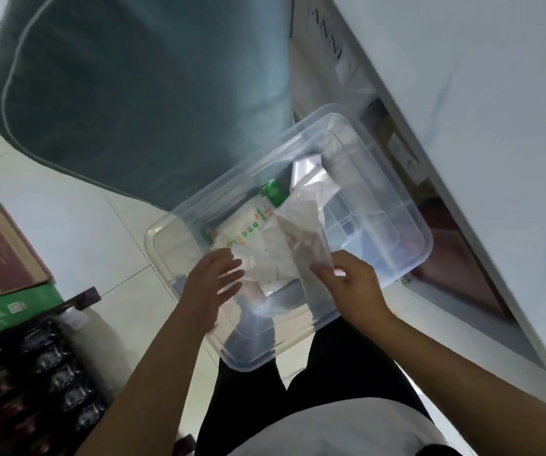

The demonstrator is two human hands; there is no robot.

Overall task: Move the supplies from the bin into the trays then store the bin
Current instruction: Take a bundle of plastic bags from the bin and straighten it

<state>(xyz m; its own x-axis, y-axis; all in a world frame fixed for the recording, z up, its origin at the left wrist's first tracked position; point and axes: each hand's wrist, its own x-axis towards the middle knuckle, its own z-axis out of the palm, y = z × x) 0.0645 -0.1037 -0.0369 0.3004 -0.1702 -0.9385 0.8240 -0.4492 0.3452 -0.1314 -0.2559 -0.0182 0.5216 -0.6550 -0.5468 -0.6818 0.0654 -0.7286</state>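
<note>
Reaching into the bin (pixel 406 245), the right hand (pixel 352 291) pinches the corner of a clear bag (pixel 304 245) between thumb and curled fingers — a likely grip for lifting it out. The left hand (pixel 214 291) hovers flat beside a white pack (pixel 251 238) with fingers straight, holding nothing, perhaps ready to steady the pile. The bin appears to rest on the person's lap, close to the open white fridge (pixel 462 93), probably so supplies can pass straight across; no trays are clearly visible. Below lies pale tiled floor (pixel 77 225), a dark green cushioned seat (pixel 133 93) ahead, and stacked cartons (pixel 1 258) to the left.
</note>
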